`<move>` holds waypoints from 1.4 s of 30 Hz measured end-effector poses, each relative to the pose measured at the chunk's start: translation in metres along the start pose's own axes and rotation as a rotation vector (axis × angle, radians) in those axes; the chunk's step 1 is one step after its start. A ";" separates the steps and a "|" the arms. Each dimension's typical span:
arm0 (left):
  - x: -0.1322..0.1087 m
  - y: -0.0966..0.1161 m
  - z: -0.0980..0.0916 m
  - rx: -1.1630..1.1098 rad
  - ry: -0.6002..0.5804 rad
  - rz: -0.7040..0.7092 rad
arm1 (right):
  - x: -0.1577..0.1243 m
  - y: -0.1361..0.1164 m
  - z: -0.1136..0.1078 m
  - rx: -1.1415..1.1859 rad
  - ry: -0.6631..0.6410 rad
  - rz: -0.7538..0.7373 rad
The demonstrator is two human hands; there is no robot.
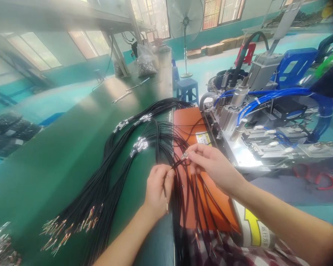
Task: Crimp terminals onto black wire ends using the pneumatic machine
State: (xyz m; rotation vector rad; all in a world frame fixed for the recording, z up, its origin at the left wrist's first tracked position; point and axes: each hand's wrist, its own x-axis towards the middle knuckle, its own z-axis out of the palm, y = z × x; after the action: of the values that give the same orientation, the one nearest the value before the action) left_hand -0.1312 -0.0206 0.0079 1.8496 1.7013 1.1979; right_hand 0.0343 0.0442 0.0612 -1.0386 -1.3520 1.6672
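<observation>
1. The right forearm [277, 212] is nearest; the right hand's [208, 160] grip pinches a metal connector [184, 155] above the orange surface [184, 115].
2. The left hand's [158, 186] grip encloses a black cable [178, 163].
3. Cable bundles [100, 170] lie left, on the green desk [58, 166].

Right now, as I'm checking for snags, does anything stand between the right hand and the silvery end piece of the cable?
Nothing visible: the right hand already has its fingertips on the silvery end piece, while the left hand holds the black cable.

A thin black cable [178, 163] slants up from the left fingers [155, 175] to the right fingers [197, 159] — a small silvery connector [184, 155] pinched at its upper end — while a dark strand [165, 194], paler at its tip, hangs below the left.
</observation>
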 end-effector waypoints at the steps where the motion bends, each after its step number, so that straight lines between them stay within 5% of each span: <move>1: 0.000 0.000 0.000 -0.002 -0.006 -0.006 | 0.000 -0.001 0.000 -0.024 0.013 -0.041; 7: -0.001 -0.001 0.000 -0.028 -0.039 -0.040 | 0.002 -0.003 0.003 -0.097 0.002 -0.206; 16: -0.001 -0.001 0.001 -0.045 -0.023 -0.037 | 0.011 -0.005 0.001 -0.011 -0.098 0.001; 33: -0.001 0.004 0.003 0.083 0.020 0.043 | 0.004 -0.006 -0.002 -0.255 -0.086 -0.203; 38: 0.000 0.006 0.003 0.178 0.031 0.029 | -0.014 -0.002 -0.001 -0.613 0.229 -0.613; 40: -0.001 0.006 0.003 0.209 0.031 0.011 | -0.024 0.002 0.006 -0.660 0.183 -0.693; 42: -0.001 0.005 0.004 0.229 0.027 0.000 | -0.028 0.007 0.015 -0.595 0.077 -0.574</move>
State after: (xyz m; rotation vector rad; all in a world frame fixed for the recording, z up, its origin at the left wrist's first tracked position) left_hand -0.1246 -0.0219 0.0092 1.9703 1.9232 1.0701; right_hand 0.0314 0.0115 0.0602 -0.8881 -1.9249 0.8118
